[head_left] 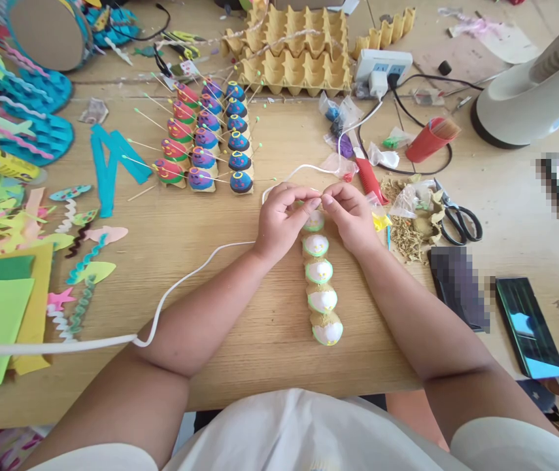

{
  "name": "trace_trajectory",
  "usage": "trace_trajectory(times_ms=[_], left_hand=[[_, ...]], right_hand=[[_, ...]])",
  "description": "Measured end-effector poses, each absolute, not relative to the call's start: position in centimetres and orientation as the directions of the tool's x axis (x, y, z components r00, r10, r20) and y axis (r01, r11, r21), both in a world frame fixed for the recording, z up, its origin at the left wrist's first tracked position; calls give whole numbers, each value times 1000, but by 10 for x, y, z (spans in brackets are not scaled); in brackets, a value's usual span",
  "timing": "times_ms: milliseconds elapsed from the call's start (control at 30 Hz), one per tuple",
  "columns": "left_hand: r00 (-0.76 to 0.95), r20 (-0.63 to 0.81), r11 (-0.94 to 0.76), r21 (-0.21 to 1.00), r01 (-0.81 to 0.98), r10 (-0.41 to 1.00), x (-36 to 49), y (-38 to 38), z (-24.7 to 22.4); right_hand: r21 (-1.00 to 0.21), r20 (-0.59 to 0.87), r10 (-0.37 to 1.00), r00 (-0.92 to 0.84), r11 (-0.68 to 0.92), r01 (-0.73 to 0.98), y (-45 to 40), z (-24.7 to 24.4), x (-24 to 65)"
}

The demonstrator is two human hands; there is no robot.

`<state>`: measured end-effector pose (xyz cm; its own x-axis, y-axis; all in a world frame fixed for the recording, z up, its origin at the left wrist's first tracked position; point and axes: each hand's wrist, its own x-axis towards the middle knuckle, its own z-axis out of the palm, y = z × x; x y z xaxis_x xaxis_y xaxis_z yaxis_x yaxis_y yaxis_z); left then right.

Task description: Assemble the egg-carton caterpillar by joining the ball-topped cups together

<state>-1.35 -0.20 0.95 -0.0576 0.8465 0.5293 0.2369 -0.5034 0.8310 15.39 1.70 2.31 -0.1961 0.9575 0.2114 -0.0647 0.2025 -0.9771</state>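
A row of egg-carton cups painted white with green rims [321,288] lies on the wooden table [201,261], running from my hands toward me. My left hand [282,219] and my right hand [350,212] meet over the far end of the row, fingertips pinched together on something too small to make out. The farthest cup [314,222] sits just under my fingers. A white cable [176,288] passes under my left forearm.
Painted red, purple and blue carton bugs with toothpick feelers [205,140] stand behind my hands. Plain egg trays [293,55], a power strip [382,64], a red cup [429,139], scissors [458,219], a fan [529,91], a phone [527,327] and foam cut-outs [14,216] surround the spot.
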Motion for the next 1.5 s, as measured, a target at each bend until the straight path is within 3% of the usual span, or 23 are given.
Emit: trace_trajectory(times_ms=[400,800,1133,1500], left_hand=[[-49,577,-549,797,253,815,-14,-1,6],[-46,520,-498,837,226,853,-14,-3,6],[-87,504,-498,863,87,859,-12,-1,5],[-120,281,-294,949,-112,952,-11,2,4]], right_hand=[[-976,216,957,-194,202,-86,17,23,155],[-975,219,963,-156,209,-78,17,21,154],[-976,217,962,-166,210,-62,15,24,152],[-979,205,972,-118,204,-22,15,20,156]])
